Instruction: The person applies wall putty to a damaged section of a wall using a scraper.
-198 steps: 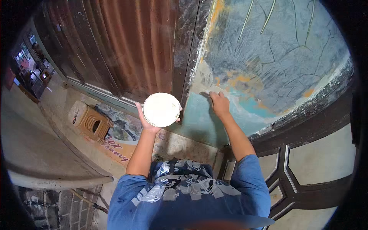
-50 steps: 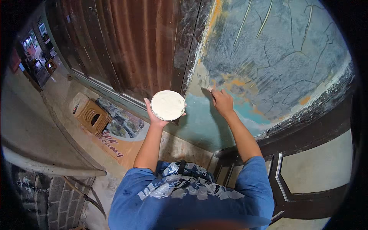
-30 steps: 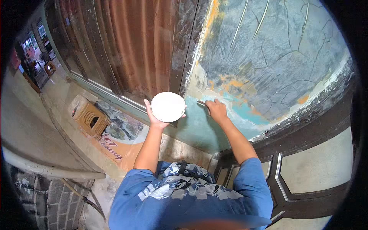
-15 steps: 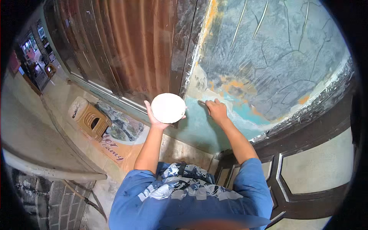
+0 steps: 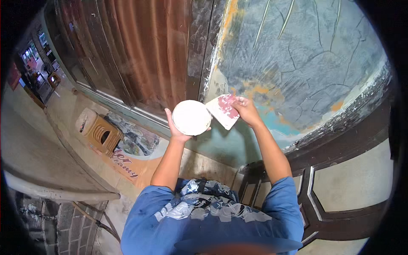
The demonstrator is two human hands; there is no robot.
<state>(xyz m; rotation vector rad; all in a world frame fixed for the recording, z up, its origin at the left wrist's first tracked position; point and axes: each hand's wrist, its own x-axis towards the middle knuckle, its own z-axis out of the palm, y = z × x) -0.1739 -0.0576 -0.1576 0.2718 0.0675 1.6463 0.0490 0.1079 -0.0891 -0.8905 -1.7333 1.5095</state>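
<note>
My left hand point(image 5: 177, 132) supports a round white tub point(image 5: 191, 117) from beneath, its thumb up the left side and fingertips at the right rim. The tub looks full of pale paste, though glare hides its surface. Between the thumb and fingers of my right hand point(image 5: 247, 111) is a flat pinkish-red putty spreader point(image 5: 225, 110), smeared with white paste and held close to the tub's right side. Behind it stands a blue-grey textured wall point(image 5: 293, 63) with orange and turquoise patches and a paler lower left part.
Left of the wall is a dark-framed glass panel with a brown curtain point(image 5: 144, 55). A tan plastic stool point(image 5: 100, 131) lies on a printed sheet point(image 5: 136, 163) at the left. Dark panelled woodwork point(image 5: 348, 187) is close on the right; a block wall point(image 5: 63, 221) is at lower left.
My right hand has drawn the spreader off the wall toward the tub, turning its flat face into sight. The tub has shifted slightly right.
</note>
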